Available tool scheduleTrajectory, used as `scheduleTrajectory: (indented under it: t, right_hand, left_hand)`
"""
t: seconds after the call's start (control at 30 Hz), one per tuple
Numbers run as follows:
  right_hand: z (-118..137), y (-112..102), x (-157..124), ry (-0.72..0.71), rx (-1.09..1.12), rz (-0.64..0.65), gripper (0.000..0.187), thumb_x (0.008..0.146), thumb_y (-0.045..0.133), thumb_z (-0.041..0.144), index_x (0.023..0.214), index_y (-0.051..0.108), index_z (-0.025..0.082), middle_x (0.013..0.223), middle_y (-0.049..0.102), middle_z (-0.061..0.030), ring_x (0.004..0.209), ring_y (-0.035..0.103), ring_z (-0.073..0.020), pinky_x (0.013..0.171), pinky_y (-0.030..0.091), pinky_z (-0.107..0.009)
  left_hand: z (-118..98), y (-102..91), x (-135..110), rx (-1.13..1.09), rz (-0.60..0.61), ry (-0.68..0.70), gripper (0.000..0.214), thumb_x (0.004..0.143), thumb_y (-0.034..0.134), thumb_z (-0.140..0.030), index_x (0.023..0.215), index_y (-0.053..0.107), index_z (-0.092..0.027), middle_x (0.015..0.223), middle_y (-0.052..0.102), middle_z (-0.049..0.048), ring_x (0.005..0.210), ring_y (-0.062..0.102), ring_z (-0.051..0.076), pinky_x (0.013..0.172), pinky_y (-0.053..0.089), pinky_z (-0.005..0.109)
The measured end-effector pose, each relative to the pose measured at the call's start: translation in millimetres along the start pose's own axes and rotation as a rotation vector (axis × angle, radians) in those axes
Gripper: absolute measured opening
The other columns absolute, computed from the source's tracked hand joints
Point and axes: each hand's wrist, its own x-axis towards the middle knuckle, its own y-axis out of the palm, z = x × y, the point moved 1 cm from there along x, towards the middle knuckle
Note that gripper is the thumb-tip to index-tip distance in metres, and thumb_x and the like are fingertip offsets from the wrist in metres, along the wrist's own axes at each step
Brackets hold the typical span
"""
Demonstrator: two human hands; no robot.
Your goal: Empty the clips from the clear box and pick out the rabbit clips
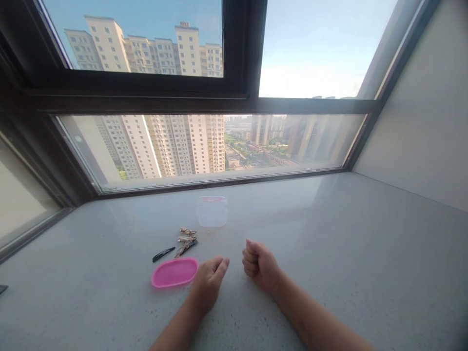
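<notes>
My left hand (pixel 210 282) is curled closed on the pale sill, with the thumb on top and nothing showing in it. Just left of it, almost touching, lies a pink oval tray or lid (pixel 174 273). My right hand (pixel 261 265) forms a fist a short way to the right, and no object shows between its fingers. Beyond the pink piece are several hair clips: a black snap clip (pixel 163 254) lies apart, and a small pile of clips (pixel 187 240) sits beside it. Farther back stands a clear plastic box (pixel 212 213).
The speckled stone sill (pixel 340 253) runs back to a dark window frame (pixel 226 184). A white wall (pixel 420 122) rises on the right. At the far left edge a small dark pointed thing (pixel 3 289) is partly in view. Tall buildings show through the glass.
</notes>
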Motion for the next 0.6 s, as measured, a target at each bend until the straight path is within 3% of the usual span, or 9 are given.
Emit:
scheduleTrajectory:
  t: [0.6]
  right_hand:
    - [-4.9,1.0,-13.4,-0.002,-0.071,-0.028,0.053,0.071,0.066,0.045,0.047,0.026,0.021,0.041,0.017,0.0121,0.032,0.011,-0.0022,0.032,0.007,-0.019]
  left_hand:
    - [-1.2,4.1,-4.8,0.040,-0.012,-0.008,0.037,0.087,0.036,-0.044,0.059,0.028,-0.021,0.057,0.028,-0.0050,0.055,0.032,0.012,0.051,0.020,0.025]
